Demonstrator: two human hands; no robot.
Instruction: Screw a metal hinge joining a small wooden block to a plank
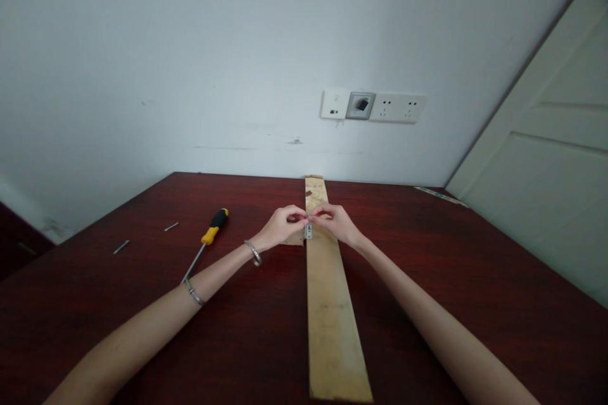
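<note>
Dark red wood makes up the big surface (266,329), and its back edge meets a white wall (166,44) with some dark scuffs. Sockets (398,107) sit on that wall, and a pale door (560,158) stands past the surface's right edge. A thin strip (441,196) lies by the back right corner. Toward the left edge are one little screw (121,247), another screw (171,226) and a yellow and black screwdriver (216,226). A long wooden board (335,323) runs down the middle from the back edge, with a small metal plate (308,231) on its left side. Both arms reach forward and lean in. The left arm wears two silver bracelets (255,253). The left hand (284,225) and right hand (338,224) meet at the plate's far end, thumbs and fingers curled close; I can't tell what they pinch.
</note>
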